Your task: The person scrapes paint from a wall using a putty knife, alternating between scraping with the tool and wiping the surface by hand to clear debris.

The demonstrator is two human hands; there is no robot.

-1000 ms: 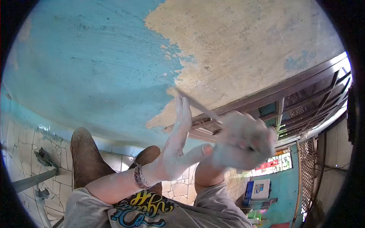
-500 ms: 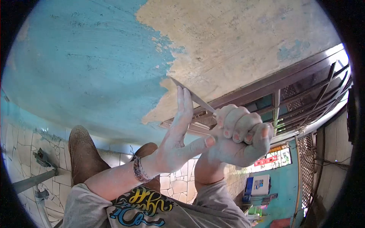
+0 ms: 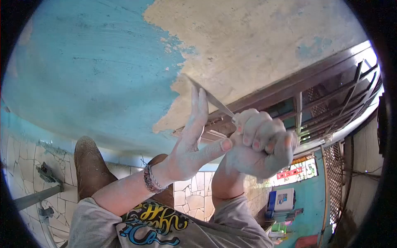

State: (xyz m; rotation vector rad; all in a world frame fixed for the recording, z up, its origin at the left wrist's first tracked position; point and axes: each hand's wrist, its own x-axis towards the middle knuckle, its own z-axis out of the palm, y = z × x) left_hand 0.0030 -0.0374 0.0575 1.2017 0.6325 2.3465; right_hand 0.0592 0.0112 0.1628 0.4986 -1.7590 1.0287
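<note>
My right hand [image 3: 262, 144], coated with pale dust, is closed in a fist around the handle of a scraper [image 3: 219, 104]. Its thin metal blade slants up and left, with the tip at the wall near the ragged paint edge. My left hand [image 3: 186, 151] has its fingers stretched out along the blade, fingertips against it, and the thumb points apart toward my right wrist. Blue paint [image 3: 103, 74] covers the left of the wall; a beige scraped area [image 3: 256, 45] lies to the right. The handle is mostly hidden in my fist.
A dark wooden window frame with bars [image 3: 298, 107] borders the beige area on the right. Below are cracked-pattern floor tiles [image 3: 196, 196] and a metal bar [image 3: 37, 197] at lower left. A white and blue box [image 3: 283, 200] stands near the far turquoise wall.
The wall and window have shifted slightly left and up in view. Both hands keep the same hold, with the scraper tip a little higher along the paint edge.
</note>
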